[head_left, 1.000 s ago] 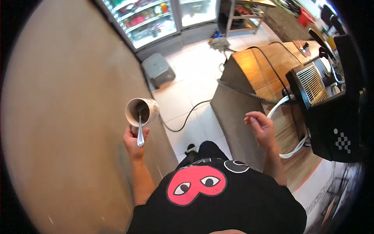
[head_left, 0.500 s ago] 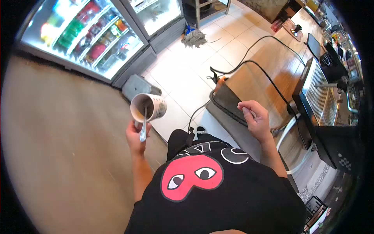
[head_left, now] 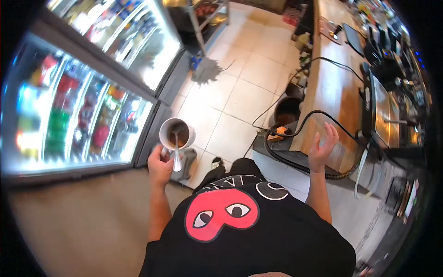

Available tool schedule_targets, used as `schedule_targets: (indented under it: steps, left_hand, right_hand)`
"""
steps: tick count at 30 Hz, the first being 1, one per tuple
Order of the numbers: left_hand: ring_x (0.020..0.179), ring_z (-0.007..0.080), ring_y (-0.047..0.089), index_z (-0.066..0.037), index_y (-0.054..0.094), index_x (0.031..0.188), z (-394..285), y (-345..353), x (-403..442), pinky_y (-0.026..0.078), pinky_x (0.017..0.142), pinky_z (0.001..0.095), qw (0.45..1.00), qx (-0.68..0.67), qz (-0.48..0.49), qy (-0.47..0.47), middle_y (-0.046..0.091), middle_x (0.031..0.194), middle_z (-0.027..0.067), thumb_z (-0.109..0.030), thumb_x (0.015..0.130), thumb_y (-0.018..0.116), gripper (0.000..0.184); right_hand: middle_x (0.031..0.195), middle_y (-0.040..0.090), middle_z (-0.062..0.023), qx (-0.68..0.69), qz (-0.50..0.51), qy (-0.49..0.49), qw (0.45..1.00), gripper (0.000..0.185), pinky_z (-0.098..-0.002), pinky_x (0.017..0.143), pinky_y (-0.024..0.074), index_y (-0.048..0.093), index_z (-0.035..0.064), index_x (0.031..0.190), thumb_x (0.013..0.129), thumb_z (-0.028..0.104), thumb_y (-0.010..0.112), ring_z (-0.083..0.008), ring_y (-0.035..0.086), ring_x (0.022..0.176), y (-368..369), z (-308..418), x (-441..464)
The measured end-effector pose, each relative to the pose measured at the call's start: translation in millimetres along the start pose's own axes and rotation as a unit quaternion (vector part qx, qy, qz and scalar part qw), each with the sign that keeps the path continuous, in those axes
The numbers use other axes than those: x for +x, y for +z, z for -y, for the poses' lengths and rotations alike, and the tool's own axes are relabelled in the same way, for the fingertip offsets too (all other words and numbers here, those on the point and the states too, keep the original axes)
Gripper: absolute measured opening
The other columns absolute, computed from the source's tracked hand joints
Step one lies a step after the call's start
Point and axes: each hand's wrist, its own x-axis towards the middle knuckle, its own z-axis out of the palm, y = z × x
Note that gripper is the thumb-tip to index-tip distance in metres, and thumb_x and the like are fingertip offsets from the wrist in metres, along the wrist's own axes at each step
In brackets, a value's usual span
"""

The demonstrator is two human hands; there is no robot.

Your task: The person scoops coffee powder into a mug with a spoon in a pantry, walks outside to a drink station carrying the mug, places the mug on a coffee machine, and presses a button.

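My left hand (head_left: 160, 167) grips a white mug (head_left: 186, 135) by its handle side, tilted so that the inside shows. Some brown liquid lies in the mug, and a metal spoon (head_left: 176, 159) stands in it with its handle leaning over the rim toward me. Held up near the end of the wooden counter (head_left: 323, 99), my right hand (head_left: 324, 147) has its fingers stretched out and nothing in them. Close to that hand a black cable (head_left: 314, 112) and a dark ribbed hose (head_left: 295, 165) curve over the counter's end.
Lit glass-door fridges (head_left: 159, 99) full of drinks line the left. A mop head (head_left: 206, 71) lies on the tiled floor (head_left: 240, 99) ahead. Beside the counter stands a dark bin (head_left: 287, 111). A black machine with a metal grate (head_left: 385, 111) sits on the counter. A grey stool (head_left: 187, 161) is below the mug.
The view has turned and advanced toward the fridges and counter. My right hand's fingers have gone from curled to stretched out. The mug stays in my left hand.
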Motion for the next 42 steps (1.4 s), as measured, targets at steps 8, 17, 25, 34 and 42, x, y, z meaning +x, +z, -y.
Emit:
schedule_targets:
  steps: [8, 17, 25, 34, 42]
  left_hand:
    - [0.057, 0.0015, 0.040, -0.007, 0.049, 0.075, -98, 44, 132, 0.031, 0.048, 0.0179, 0.972, 0.003, 0.216, 0.089, 0.043, 0.063, -0.0071, -0.007, 0.064, 0.075, 0.029]
    - [0.063, 0.0029, 0.046, -0.003, 0.057, 0.089, -195, 183, 229, 0.038, 0.055, 0.0189, 0.873, 0.021, 0.435, 0.218, 0.053, 0.072, -0.0042, -0.010, 0.073, 0.068, 0.020]
    - [0.053, 0.0046, 0.047, -0.003, 0.056, 0.088, -293, 331, 241, 0.038, 0.040, 0.0188, 0.767, 0.003, 0.566, 0.303, 0.050, 0.066, -0.0026, -0.015, 0.078, 0.066, 0.019]
    - [0.043, 0.0119, 0.050, 0.004, 0.055, 0.084, -408, 501, 190, 0.042, 0.035, 0.0257, 0.639, -0.052, 0.640, 0.423, 0.049, 0.058, 0.0067, -0.027, 0.088, 0.050, 0.032]
    - [0.053, 0.0248, 0.059, 0.002, 0.055, 0.081, -450, 646, 157, 0.047, 0.048, 0.0344, 0.556, -0.030, 0.673, 0.487, 0.057, 0.062, 0.0163, -0.030, 0.086, 0.053, 0.033]
  right_hand:
    - [0.125, 0.036, -0.0202, -0.128, -0.077, 0.089, 0.985, 0.041, -0.0426, 0.099, 0.0262, 0.038, -0.0005, 0.123, 0.086, 0.014, 0.047, -0.0345, 0.033, 0.118, 25, -4, -8]
    - [0.124, 0.037, -0.0203, -0.151, -0.118, 0.146, 0.971, 0.043, -0.0431, 0.100, 0.0265, 0.040, -0.0031, 0.120, 0.085, 0.022, 0.044, -0.0364, 0.035, 0.117, 27, 3, -2]
    - [0.121, 0.039, -0.0207, -0.207, -0.157, 0.190, 0.947, 0.043, -0.0448, 0.098, 0.0291, 0.042, -0.0017, 0.117, 0.083, 0.025, 0.047, -0.0381, 0.038, 0.115, 29, 7, 0]
    - [0.121, 0.040, -0.0195, -0.280, -0.283, 0.334, 0.854, 0.041, -0.0437, 0.096, 0.0308, 0.041, 0.0010, 0.119, 0.082, 0.015, 0.051, -0.0362, 0.039, 0.114, 53, 26, 18]
    - [0.116, 0.042, -0.0194, -0.330, -0.447, 0.455, 0.696, 0.035, -0.0409, 0.092, 0.0339, 0.042, -0.0003, 0.118, 0.086, 0.013, 0.046, -0.0340, 0.042, 0.109, 94, 16, 29]
